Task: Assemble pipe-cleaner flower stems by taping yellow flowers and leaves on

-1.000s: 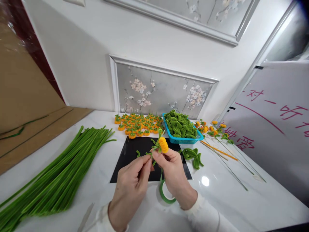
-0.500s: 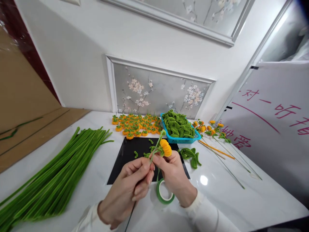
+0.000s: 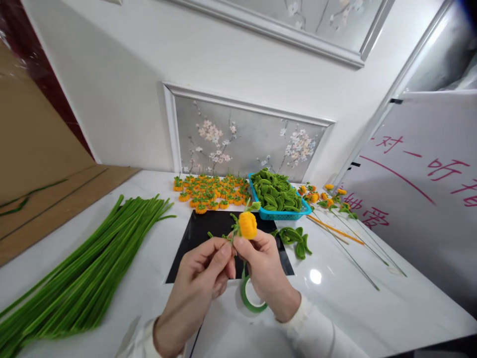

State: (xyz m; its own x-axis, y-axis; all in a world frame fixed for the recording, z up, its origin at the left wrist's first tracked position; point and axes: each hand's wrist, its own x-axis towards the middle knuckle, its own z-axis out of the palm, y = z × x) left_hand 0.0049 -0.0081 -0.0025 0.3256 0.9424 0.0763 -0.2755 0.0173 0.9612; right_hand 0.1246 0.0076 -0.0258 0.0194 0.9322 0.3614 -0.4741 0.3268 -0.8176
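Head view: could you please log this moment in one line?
left hand, right hand: holding yellow flower; green tape roll: beside right hand; blue basket: green leaves inside

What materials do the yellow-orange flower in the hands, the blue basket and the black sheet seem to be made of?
Flower: probably chenille wire, fuzzy-looking with ribbed folds. Basket: likely moulded plastic, brightly coloured with perforated sides. Sheet: flat, smooth-looking; possibly plastic or glass, unclear.

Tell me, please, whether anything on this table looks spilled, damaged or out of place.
Nothing looks spilled or damaged. Slightly odd are the few green leaves lying loose in front of the blue basket, since many similar ones are heaped inside it. The held yellow flower looks intact.
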